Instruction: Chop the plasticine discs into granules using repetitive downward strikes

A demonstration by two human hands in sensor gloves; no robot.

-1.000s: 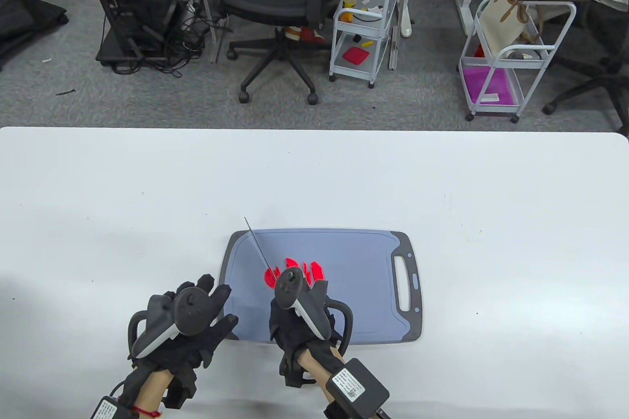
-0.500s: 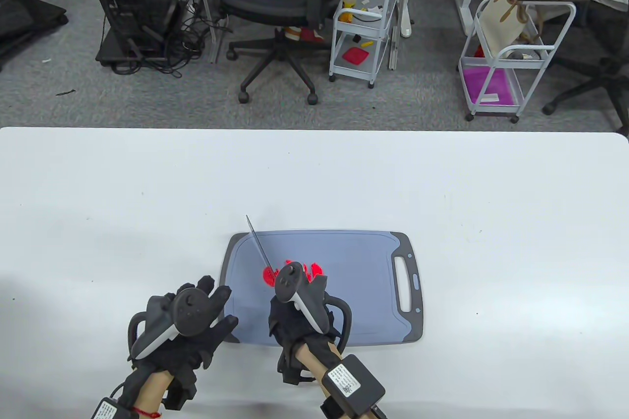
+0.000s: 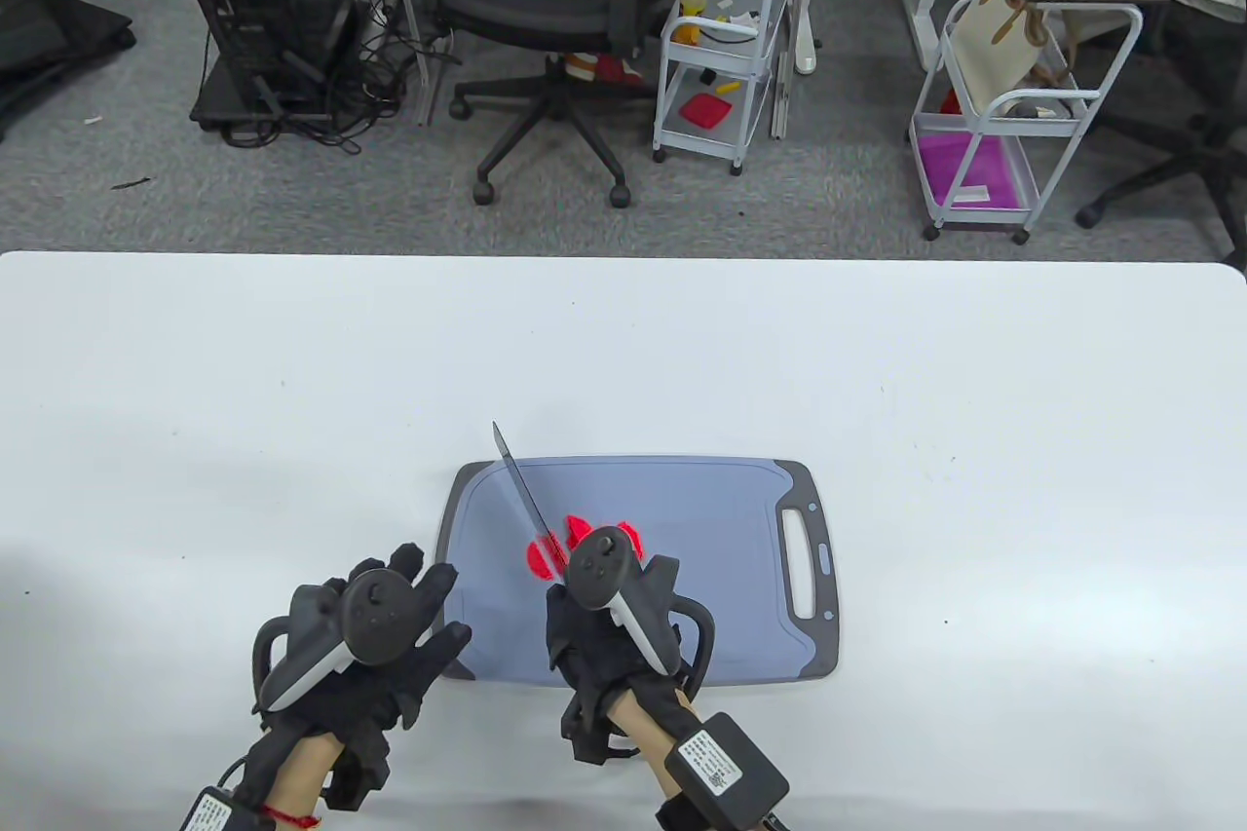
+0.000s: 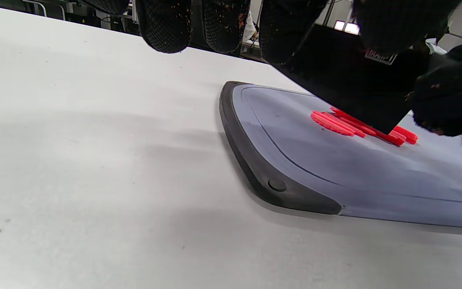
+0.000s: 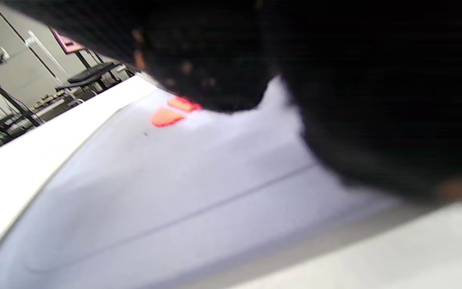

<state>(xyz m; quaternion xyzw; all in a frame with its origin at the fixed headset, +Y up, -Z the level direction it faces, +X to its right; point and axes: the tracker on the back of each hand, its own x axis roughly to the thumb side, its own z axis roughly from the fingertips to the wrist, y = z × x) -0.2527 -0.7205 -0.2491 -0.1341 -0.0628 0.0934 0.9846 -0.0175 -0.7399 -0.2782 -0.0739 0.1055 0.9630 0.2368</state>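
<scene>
Red plasticine slices (image 3: 547,554) lie on a blue-grey cutting board (image 3: 721,529); they also show in the left wrist view (image 4: 333,122) and, blurred, in the right wrist view (image 5: 167,116). My right hand (image 3: 599,641) grips a knife (image 3: 526,495) whose dark blade (image 4: 347,88) comes down on the slices, tip pointing away to the left. My left hand (image 3: 390,646) rests flat with fingers spread on the board's near left corner (image 4: 271,184), holding nothing. The knife handle is hidden under the right glove.
The board has a dark rim and a handle slot (image 3: 801,558) on its right end. The white table (image 3: 244,402) spreads around it. Office chair (image 3: 546,13) and trolleys (image 3: 716,42) stand beyond the far edge.
My right hand has shifted slightly right with the knife, so the blade now sits further right across the red slices. The left hand has stayed put.
</scene>
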